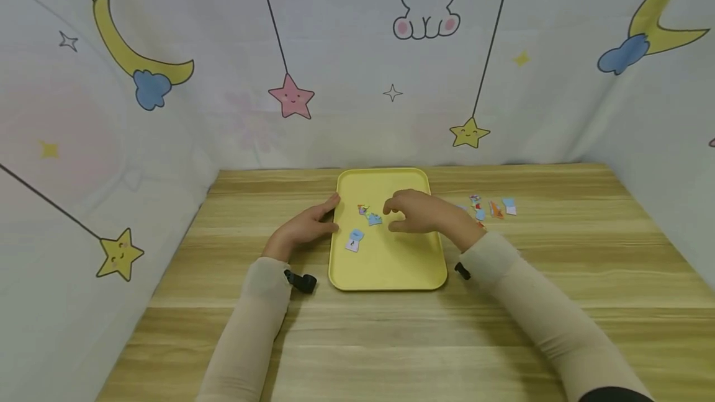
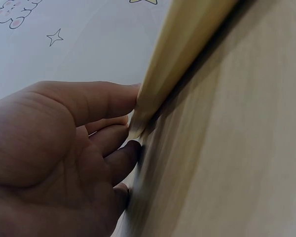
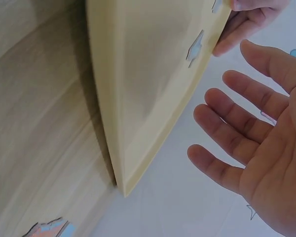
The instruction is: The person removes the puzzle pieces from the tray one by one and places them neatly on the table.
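A yellow tray (image 1: 385,272) lies on the wooden table with a few small, flat puzzle pieces in it. A blue piece (image 1: 374,219) and a multicoloured piece (image 1: 363,209) are close together near its middle. Lower left of them is a blue-and-white pair (image 1: 354,241). My left hand (image 1: 304,226) rests at the tray's left edge, thumb and fingertips against the rim. Over the tray's right half hovers my right hand (image 1: 416,211), its fingers loosely bent and apart. In the right wrist view nothing shows between the fingers (image 3: 232,136).
Several more pieces lie on the table right of the tray, among them an orange one (image 1: 496,209) and a blue-and-pink one (image 1: 509,206); the right arm hides part of this group. A white curtain (image 1: 357,135) with printed stars and moons hangs behind the table.
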`<action>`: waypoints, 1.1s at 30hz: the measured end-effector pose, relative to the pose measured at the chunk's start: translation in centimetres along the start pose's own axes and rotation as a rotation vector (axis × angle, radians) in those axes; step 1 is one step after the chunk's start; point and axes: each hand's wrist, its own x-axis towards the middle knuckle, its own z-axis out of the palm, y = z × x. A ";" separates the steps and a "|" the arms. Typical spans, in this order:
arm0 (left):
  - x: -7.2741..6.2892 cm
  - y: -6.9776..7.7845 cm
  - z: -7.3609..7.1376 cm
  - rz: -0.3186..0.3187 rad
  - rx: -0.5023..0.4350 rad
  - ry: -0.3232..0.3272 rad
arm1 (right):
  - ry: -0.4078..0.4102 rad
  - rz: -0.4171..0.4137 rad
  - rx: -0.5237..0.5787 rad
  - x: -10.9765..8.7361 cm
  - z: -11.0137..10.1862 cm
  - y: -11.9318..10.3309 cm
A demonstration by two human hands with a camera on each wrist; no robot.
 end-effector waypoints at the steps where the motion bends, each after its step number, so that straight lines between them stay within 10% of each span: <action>1: 0.0 0.0 0.0 0.000 -0.001 0.002 | 0.003 -0.005 0.003 0.1 0.1 0.0; 33: -0.1 -0.3 -0.1 0.010 -0.003 -0.004 | -0.085 -0.042 0.052 3.4 1.6 -4.0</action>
